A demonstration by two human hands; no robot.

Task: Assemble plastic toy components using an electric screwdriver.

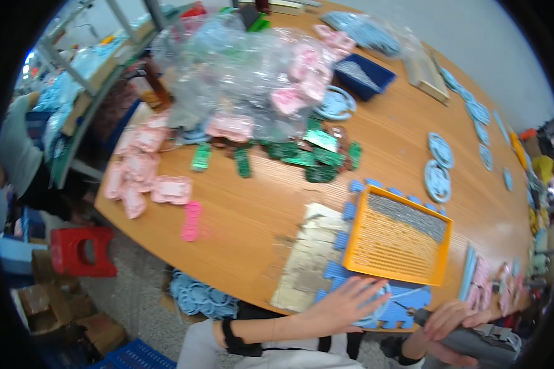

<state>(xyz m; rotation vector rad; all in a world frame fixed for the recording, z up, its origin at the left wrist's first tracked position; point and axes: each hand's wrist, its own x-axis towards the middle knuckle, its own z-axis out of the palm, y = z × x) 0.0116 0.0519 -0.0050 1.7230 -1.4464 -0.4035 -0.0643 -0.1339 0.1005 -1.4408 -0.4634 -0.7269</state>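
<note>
Right hand (452, 320) at the lower edge, fingers wrapped round a grey electric screwdriver (474, 341), tip angled toward a pale blue round part (375, 307). Left hand (345, 301) lies flat, fingers spread, pressing that part onto a blue foam mat (406, 304) at the near rim of the bench (246, 227). Orange tray (397, 237) of small screws sits just behind the mat. More blue discs (438, 166) beyond it; green circuit boards (317, 157) and pink parts (148, 166) mid-bench, plastic bags (240, 67) behind.
</note>
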